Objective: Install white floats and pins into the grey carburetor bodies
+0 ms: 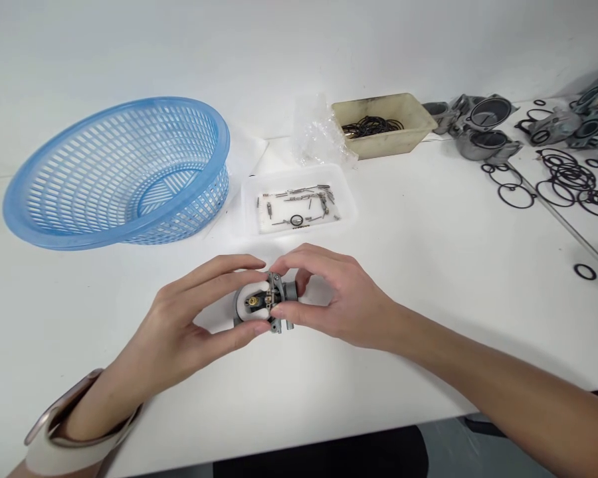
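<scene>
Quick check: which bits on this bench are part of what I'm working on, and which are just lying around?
In hand:
left hand
right hand
small metal assembly, gripped by both

Lying about:
blue basket
clear tray of pins
beige tub of rings
loose black rings
grey castings

Small grey carburetor (269, 302) between both hands' fingers (252, 326), blue basket (119, 172) behind.

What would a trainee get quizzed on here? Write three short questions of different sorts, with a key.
1. True or false: both hands hold the small metal part.
2. What lies in the beige tub?
A. black rings
B. screws
C. rags
3. Which side of the clear tray is the blue basket on?

Key:
1. True: left hand and right hand both grip it.
2. A
3. Its left.
</scene>
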Tool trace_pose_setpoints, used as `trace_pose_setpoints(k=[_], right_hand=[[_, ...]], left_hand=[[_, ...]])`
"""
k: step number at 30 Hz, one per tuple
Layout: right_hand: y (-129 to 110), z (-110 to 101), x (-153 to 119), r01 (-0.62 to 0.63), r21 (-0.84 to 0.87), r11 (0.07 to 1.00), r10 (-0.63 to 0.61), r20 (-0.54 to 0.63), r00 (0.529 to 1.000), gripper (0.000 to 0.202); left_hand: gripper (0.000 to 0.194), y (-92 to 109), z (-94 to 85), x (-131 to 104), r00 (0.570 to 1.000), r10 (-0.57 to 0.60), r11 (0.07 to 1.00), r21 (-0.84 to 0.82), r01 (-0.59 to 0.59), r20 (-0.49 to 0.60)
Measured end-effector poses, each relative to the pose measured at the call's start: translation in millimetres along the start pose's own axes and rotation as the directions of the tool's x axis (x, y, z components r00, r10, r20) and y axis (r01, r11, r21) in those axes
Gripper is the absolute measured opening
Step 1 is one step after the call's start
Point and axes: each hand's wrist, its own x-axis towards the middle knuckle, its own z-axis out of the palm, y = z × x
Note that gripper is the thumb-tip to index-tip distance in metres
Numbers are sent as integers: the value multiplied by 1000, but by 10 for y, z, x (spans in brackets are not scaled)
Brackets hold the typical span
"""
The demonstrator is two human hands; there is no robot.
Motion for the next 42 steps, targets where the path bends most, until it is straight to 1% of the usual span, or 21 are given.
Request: trace_pose_setpoints(k=[5, 9, 12, 15, 19, 23, 26, 29, 33, 42], right_hand=[[4, -4, 6, -7, 8, 1000, 7, 4, 1000, 29], [9, -7, 11, 0, 24, 1000, -1, 11, 1000, 30], [19, -3, 9, 6, 35, 999, -6, 13, 1000, 30], [26, 2, 3, 3, 36, 999, -3, 4, 1000, 30], [23, 7, -1, 7, 40, 999, -7, -5, 1000, 30], [25, 12, 0, 17, 32, 999, -17, -12, 1000, 29], [26, 11, -1, 31, 21, 999, -30, -11, 999, 29], [16, 5, -3, 5, 15, 1000, -5, 2, 1000, 29], [2, -1, -5, -13, 13, 1000, 13, 8, 1000, 29], [24, 19, -10, 29, 34, 999, -29, -14, 999, 27]], left_hand=[[38, 46, -39, -10, 998, 52, 991, 128, -47, -34], [37, 95, -70, -13, 999, 52, 980, 194, -50, -3], [39, 108, -82, -9, 999, 39, 980, 192, -44, 27], [39, 115, -93, 10, 997, 55, 982, 178, -63, 46], [37, 124, -110, 36, 994, 100, 969, 223, -109, 52], [38, 125, -114, 39, 991, 115, 960, 248, -127, 60], [36, 125, -106, 24, 994, 101, 963, 246, -109, 46], [33, 120, -93, -4, 994, 106, 956, 272, -108, 23], [36, 109, -69, -25, 993, 116, 950, 291, -114, 8], [36, 105, -59, -16, 995, 100, 958, 271, -98, 6]])
